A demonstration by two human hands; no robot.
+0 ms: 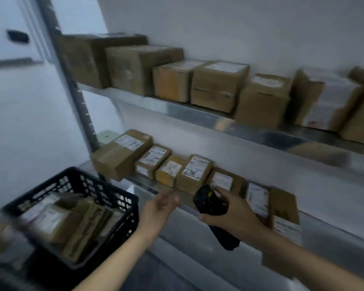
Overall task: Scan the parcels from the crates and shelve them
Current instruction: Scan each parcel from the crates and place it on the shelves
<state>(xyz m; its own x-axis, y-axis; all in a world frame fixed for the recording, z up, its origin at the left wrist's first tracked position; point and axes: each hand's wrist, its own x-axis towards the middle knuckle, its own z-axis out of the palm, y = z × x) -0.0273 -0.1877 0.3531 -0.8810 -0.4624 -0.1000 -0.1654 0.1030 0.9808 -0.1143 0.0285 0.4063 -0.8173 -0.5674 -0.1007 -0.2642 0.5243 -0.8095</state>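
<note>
A black handheld scanner (210, 203) sits in the right hand (229, 213), the fingers and thumb curled round its body, its head tipped toward the parcels on the lower shelf (324, 225); a dark strap or handle hangs below the hand, too blurred to tell which. The left hand (158, 211) reaches forward beside it, empty, fingers loose and slightly apart, just short of the shelf's front edge. Along that shelf runs a row of small labelled cardboard parcels (194, 174), standing side by side and touching; the one behind the scanner is partly hidden by it. To the left, a black plastic crate (105, 194) holds several more parcels (76, 225), smeared by motion, their labels unreadable; the crate's near corner is cut off by the frame edge. Above, the upper shelf (177, 107) carries larger boxes (216, 85) in a line against the white wall, the rightmost cut off at the frame edge.
</note>
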